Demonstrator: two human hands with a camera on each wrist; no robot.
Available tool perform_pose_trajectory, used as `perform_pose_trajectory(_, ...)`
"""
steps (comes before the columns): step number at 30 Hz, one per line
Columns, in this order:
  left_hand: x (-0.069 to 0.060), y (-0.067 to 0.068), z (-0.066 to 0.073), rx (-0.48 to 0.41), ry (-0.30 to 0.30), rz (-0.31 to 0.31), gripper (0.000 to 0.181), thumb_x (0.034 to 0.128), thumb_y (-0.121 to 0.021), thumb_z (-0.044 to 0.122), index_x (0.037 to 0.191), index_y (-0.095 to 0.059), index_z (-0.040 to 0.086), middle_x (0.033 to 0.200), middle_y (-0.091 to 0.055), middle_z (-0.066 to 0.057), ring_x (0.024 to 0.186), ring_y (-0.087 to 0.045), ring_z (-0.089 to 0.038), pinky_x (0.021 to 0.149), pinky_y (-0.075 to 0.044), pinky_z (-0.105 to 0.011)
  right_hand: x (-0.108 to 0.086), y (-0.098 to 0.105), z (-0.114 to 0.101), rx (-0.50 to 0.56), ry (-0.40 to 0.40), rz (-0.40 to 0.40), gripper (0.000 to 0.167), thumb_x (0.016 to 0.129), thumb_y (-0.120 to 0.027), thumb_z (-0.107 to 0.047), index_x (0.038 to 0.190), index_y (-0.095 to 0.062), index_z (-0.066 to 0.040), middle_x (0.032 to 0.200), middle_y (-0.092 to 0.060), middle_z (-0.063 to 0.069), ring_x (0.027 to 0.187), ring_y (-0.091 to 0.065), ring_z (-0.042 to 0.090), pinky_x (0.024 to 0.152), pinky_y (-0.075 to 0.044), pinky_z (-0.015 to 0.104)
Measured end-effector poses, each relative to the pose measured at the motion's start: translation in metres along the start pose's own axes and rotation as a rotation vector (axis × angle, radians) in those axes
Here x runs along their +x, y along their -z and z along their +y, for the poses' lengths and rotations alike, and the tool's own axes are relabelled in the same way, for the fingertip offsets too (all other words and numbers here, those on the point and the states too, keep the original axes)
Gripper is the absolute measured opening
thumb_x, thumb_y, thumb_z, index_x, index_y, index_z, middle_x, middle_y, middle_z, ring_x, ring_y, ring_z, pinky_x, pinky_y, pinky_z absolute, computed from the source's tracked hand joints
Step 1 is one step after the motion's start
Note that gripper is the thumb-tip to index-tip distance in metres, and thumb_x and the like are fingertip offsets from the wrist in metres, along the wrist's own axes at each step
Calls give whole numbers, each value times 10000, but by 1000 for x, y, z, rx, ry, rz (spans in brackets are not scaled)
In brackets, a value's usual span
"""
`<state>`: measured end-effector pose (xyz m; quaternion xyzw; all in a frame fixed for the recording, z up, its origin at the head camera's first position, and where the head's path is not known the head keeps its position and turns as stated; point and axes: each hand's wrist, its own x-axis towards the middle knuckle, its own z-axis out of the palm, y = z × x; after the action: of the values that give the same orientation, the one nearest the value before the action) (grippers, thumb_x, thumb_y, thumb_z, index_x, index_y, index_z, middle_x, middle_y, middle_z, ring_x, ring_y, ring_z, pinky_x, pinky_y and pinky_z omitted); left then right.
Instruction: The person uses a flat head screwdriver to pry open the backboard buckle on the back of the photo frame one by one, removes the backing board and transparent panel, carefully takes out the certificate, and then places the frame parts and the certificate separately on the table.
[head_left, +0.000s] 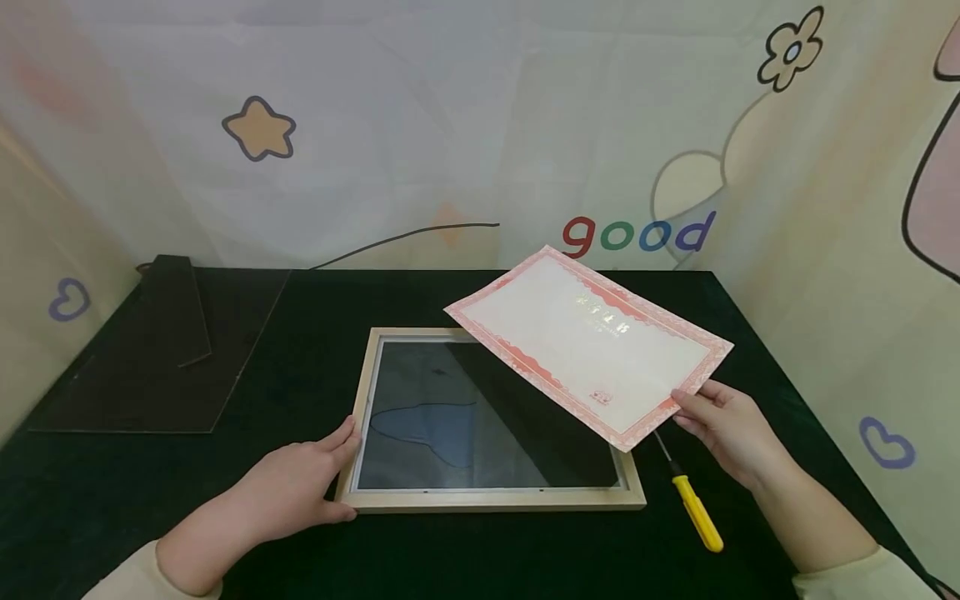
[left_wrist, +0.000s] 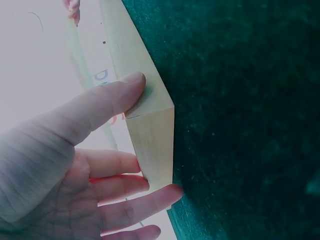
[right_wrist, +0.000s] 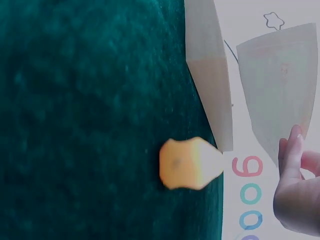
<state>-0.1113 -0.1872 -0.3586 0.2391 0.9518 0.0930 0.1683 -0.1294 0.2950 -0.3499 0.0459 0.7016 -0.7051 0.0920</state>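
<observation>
A white certificate (head_left: 577, 350) with a red patterned border and gold lettering is held tilted above the right part of a light wooden picture frame (head_left: 495, 502). My right hand (head_left: 731, 429) pinches the certificate's lower right edge between thumb and fingers. The right wrist view shows the paper (right_wrist: 280, 85) bending slightly upward from that hand (right_wrist: 295, 185). Flat on the table, the picture frame has a glossy pane (head_left: 442, 425) inside it, partly hidden by the paper. My left hand (head_left: 288, 479) touches the frame's left side, fingers fairly straight and the thumb (left_wrist: 120, 95) on its near corner.
A screwdriver (head_left: 697, 510) with a yellow handle lies right of the picture frame, its shaft tip hidden. At the far left sits a dark backing board (head_left: 150, 375) with a stand flap (head_left: 180, 308). Dark green cloth (head_left: 300, 333) covers the table, and a printed curtain (head_left: 412, 125) hangs behind.
</observation>
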Motion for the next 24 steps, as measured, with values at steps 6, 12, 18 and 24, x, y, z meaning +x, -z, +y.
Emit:
perform_pose_trajectory(6, 0, 1, 0, 10, -15, 11, 852, 728, -779, 403, 1383, -418, -5, 1460, -332, -182, 983, -624, -231, 811, -512, -393, 2, 9, 5, 63, 7, 16, 129, 916, -601, -168, 1040, -602, -200, 946, -693, -44, 800, -652, 93, 741, -511, 201)
perform_pose_trajectory(12, 0, 1, 1, 4, -7, 7, 843, 733, -776, 397, 1384, -418, -2, 1458, -338, -179, 984, -625, -230, 810, -512, -393, 0, 17, 6, 94, 11, 34, 137, 910, -608, -169, 1039, -601, -215, 948, -690, -57, 804, -651, 92, 734, -508, 188)
perform_pose_trajectory(18, -1, 0, 1, 1, -6, 6, 846, 733, -774, 407, 1385, -419, 2, 1457, -341, -174, 1017, -618, -256, 815, -510, -399, 1, 22, 8, 136, 22, 45, 164, 913, -599, -144, 1062, -578, -209, 949, -689, -59, 797, -653, 88, 724, -506, 179)
perform_pose_trajectory(24, -2, -1, 0, 5, -14, 9, 857, 731, -774, 413, 1388, -412, -2, 1457, -339, -178, 987, -627, -240, 798, -518, -381, 2, 27, 11, 164, 14, 52, 204, 906, -609, -136, 1091, -538, -184, 947, -685, -49, 792, -651, 101, 724, -509, 187)
